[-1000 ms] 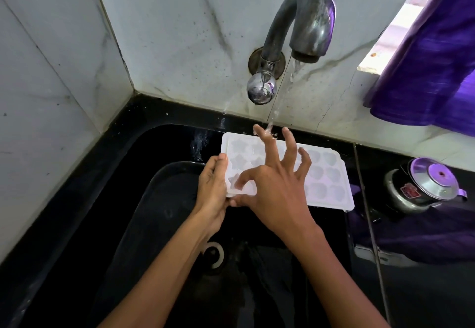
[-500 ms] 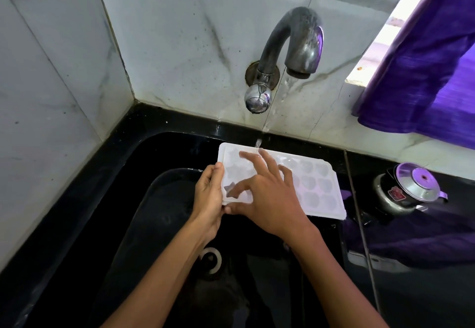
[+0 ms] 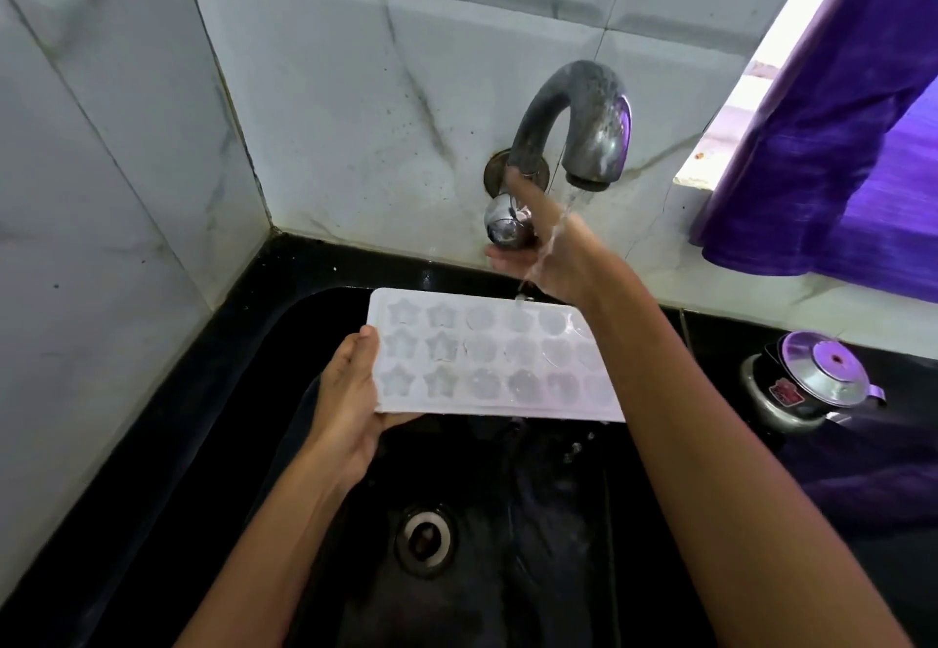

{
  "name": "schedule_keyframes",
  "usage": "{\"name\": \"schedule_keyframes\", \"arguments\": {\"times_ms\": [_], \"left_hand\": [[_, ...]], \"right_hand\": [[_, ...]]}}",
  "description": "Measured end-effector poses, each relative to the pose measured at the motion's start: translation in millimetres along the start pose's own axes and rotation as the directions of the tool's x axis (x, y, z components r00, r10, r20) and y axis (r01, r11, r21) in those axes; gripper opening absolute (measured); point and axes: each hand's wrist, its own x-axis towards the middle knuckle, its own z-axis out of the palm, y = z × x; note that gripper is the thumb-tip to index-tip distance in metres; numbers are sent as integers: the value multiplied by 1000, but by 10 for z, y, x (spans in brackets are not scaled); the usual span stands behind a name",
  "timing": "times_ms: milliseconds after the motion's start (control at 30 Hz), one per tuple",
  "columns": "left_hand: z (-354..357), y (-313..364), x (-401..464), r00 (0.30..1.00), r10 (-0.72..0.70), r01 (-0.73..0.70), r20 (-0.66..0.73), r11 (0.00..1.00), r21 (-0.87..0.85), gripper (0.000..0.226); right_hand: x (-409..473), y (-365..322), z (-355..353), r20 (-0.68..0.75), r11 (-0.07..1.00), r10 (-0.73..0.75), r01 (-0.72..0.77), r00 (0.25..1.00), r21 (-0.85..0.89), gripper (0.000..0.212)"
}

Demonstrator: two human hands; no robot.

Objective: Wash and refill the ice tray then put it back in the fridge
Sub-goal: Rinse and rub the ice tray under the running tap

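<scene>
- No text, number or brand can be read.
- The pressure cooker [image 3: 807, 383] bears a red label [image 3: 785, 392], its print too small and blurred to make out.

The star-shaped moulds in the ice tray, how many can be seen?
6, in the ice tray: two columns of three at its left end, beside the left hand. The other moulds look rounder; the right arm hides some.

The ice tray [image 3: 487, 358] sits over the sink [image 3: 213, 394], below and in front of the tap [image 3: 573, 125]. The left hand [image 3: 350, 404] is at its left end, the right hand [image 3: 548, 246] behind it at the tap knob [image 3: 505, 226]. A kettle [image 3: 807, 383] stands right of the sink.
</scene>
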Motion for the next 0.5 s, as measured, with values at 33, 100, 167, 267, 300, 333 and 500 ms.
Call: {"name": "schedule_keyframes", "arguments": {"times_ms": [33,100,167,267,300,333,500], "left_hand": [[-45,20,8,1000,7,-7,3,1000,8,24],[-124,43,31,1000,12,-12,4,999,30,28],[-194,60,56,1000,13,-13,3,999,40,32],[-264,71,73,1000,13,-14,11,999,52,37],[-281,69,82,1000,14,-15,12,999,53,38],[-293,70,87,1000,13,-14,14,999,51,39],[-317,60,107,999,7,-7,31,1000,6,43]], "right_hand": [[72,-60,68,-11,1000,24,-24,1000,-2,31],[214,-70,120,-92,991,60,-70,994,-116,25],[326,-21,96,-77,990,103,-110,992,-93,19],[371,24,40,55,987,135,-139,989,77,10],[380,24,26,80,985,135,-142,988,100,13],[383,25,18,99,983,130,-141,987,113,14],[384,64,-13,148,973,103,-130,984,190,10]]}}
